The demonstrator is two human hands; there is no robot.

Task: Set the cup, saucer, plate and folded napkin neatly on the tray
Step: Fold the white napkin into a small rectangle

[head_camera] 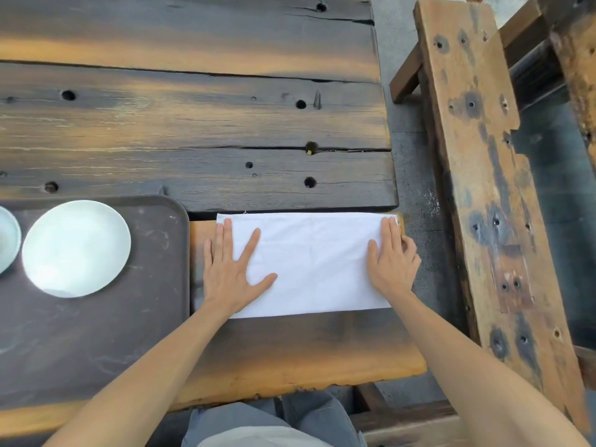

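On a dark, weathered wooden desk [193, 124], seen from above by a head-worn camera, a person is folding a white napkin [309, 262]. The napkin lies as a long flat rectangle near the desk's right edge, just to the right of a dark brown tray [154, 317] and not touching it.

The left hand [232, 266] rests flat on the napkin's left end, fingers straight and spread wide. The right hand [392, 259] presses on the right end, its fingers mostly straight; the outer fingers look slightly bent at the cloth's edge, but whether they pinch it cannot be told.

On the tray sits a pale round plate [75, 248]. At the far left edge of the view is part of a second pale round dish [8, 237], cut off, so whether it is the saucer or the cup is unclear. A rough wooden bench [483, 188] stands to the right of the desk.

The step in hand appears to be smoothing and folding the napkin, which still looks too long for a neat setting. The next move likely calls for bringing one end over onto the other, matching the edges, pressing the crease flat, then lifting the folded cloth onto the bare part of the tray beside the plate.
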